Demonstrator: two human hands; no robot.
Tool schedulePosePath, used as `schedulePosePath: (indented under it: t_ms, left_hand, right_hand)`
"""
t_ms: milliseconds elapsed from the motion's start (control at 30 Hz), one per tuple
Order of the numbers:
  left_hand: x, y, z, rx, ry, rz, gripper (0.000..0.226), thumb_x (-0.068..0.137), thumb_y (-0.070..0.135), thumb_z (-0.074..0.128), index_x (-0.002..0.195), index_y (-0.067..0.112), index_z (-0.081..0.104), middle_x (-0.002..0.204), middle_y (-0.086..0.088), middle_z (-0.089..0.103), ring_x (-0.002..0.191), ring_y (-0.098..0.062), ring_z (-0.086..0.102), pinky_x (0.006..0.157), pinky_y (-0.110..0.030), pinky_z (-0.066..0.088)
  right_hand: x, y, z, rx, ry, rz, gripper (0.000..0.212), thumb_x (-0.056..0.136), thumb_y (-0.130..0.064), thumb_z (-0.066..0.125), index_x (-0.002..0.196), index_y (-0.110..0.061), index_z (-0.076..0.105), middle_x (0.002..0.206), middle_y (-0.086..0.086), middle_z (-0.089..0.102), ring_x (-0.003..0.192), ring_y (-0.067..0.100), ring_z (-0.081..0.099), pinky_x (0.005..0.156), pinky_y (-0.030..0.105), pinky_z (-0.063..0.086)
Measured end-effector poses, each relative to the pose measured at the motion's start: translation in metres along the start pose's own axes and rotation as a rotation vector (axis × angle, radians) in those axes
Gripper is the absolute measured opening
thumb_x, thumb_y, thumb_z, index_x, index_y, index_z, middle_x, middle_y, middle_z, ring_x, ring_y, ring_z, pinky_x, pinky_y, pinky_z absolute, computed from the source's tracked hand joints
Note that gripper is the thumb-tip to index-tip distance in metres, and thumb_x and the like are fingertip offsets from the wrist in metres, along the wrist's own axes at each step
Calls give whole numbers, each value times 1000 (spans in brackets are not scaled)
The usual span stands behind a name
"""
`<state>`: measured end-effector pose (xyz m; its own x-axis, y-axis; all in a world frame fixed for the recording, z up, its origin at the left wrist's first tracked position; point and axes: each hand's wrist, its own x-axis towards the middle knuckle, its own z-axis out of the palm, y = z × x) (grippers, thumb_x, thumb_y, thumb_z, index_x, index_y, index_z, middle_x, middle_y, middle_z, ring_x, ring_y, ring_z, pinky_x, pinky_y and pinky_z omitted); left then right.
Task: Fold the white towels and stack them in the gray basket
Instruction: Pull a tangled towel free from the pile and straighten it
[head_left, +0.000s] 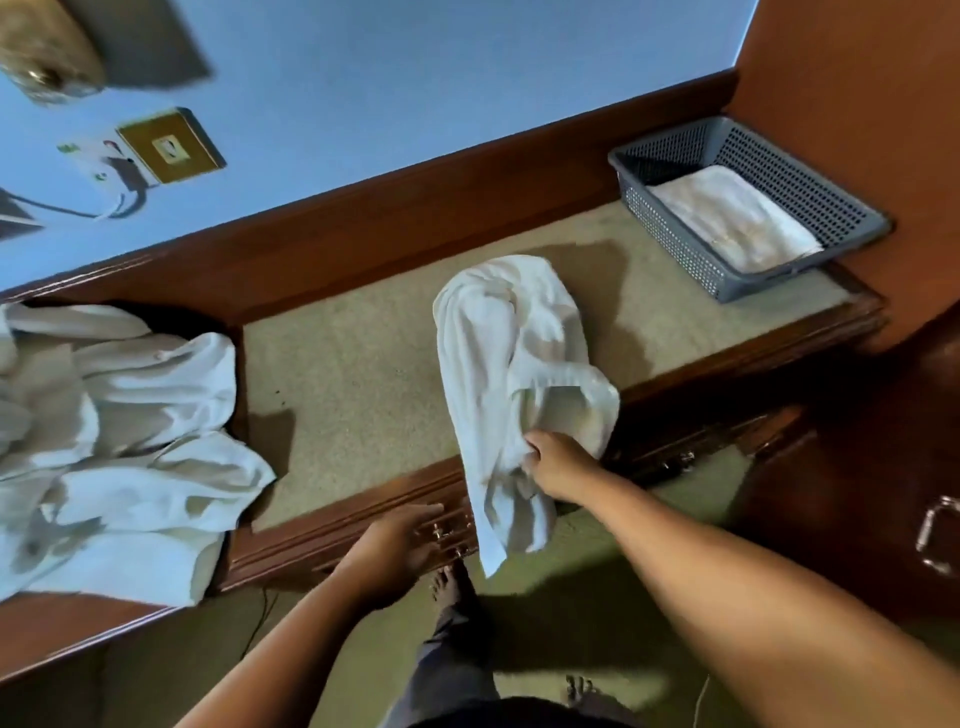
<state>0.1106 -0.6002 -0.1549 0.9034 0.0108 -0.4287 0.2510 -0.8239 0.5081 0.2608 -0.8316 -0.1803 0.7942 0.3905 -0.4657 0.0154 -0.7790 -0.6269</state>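
Note:
A crumpled white towel (511, 364) lies across the desk top and hangs over its front edge. My right hand (558, 465) grips it near the edge, fingers bunched in the cloth. My left hand (402, 545) is open in front of the desk's drawer, holding nothing. A heap of loose white towels (114, 447) lies at the left. The gray basket (748, 208) stands at the desk's far right with a folded white towel (732, 218) flat inside it.
The desk top (358, 384) is beige with a wooden rim and a raised wooden back. A drawer with metal pulls (447, 532) faces me. A dark wooden cabinet (883, 467) stands at the right. My bare feet are on the carpet below.

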Motion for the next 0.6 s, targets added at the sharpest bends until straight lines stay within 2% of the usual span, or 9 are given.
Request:
schedulePosePath:
  t_ms: [67, 133, 167, 233, 300, 367, 467, 533, 600]
  left_hand:
    - [-23, 18, 27, -95, 59, -56, 69, 90, 25, 72, 151, 33, 41, 150, 5, 49, 121, -9, 58, 104, -25, 47]
    - [-44, 38, 47, -151, 87, -58, 87, 85, 36, 78, 157, 33, 27, 151, 14, 36, 130, -8, 48, 110, -29, 43]
    - [-52, 47, 54, -176, 122, -28, 91, 82, 42, 79, 156, 33, 27, 149, 19, 32, 133, -5, 43, 113, -30, 40]
    - [-71, 66, 68, -257, 257, 41, 77, 79, 44, 80, 145, 32, 42, 141, 20, 46, 128, -1, 46, 109, -31, 43]
    - [-96, 83, 81, -344, 425, 66, 48, 87, 32, 75, 129, 35, 53, 122, 23, 58, 114, 2, 55, 99, -34, 50]
    - [-121, 95, 83, -465, 529, 65, 33, 94, 21, 65, 121, 37, 56, 113, 26, 65, 107, 5, 61, 95, -35, 53]
    - [-151, 102, 64, -707, 626, 54, 23, 93, 23, 61, 114, 33, 66, 109, 14, 72, 105, -7, 68, 91, -39, 56]
    - [-172, 104, 43, -905, 643, 52, 23, 90, 29, 67, 113, 28, 70, 109, 2, 75, 106, -22, 70, 90, -45, 56]
    - [-193, 102, 21, -1008, 665, 86, 29, 86, 34, 68, 113, 25, 71, 110, -5, 75, 106, -26, 71, 90, -46, 56]
  right_hand:
    - [-39, -5, 8, 15, -92, -136, 18, 98, -22, 51, 93, -5, 54, 94, 14, 63, 93, 33, 61, 73, 36, 45]
    - [-78, -14, 9, 43, -173, -249, 21, 97, -28, 56, 87, -9, 53, 87, 7, 64, 86, 25, 63, 70, 35, 43]
    - [-91, -19, 7, 93, -207, -285, 21, 96, -31, 57, 88, -11, 56, 88, 5, 66, 86, 24, 64, 73, 37, 47]
    - [-122, -29, 2, 212, -273, -330, 22, 94, -33, 60, 99, -12, 63, 100, 7, 71, 97, 25, 67, 84, 42, 53]
    - [-153, -38, -4, 314, -316, -366, 25, 93, -32, 61, 106, -11, 66, 107, 9, 72, 106, 25, 67, 92, 45, 52]
    - [-177, -47, -12, 414, -288, -392, 27, 95, -32, 61, 112, -12, 67, 111, 5, 73, 110, 20, 67, 100, 43, 51]
    - [-198, -61, -25, 418, -153, -421, 23, 98, -29, 61, 116, -17, 68, 109, -3, 74, 105, 10, 68, 100, 39, 52]
    - [-211, -70, -23, 391, -151, -423, 24, 98, -33, 62, 117, -21, 68, 108, -8, 74, 102, 4, 68, 97, 32, 53]
    - [-222, -80, -11, 356, -132, -435, 21, 96, -35, 64, 114, -26, 68, 104, -8, 74, 98, 6, 68, 93, 31, 54]
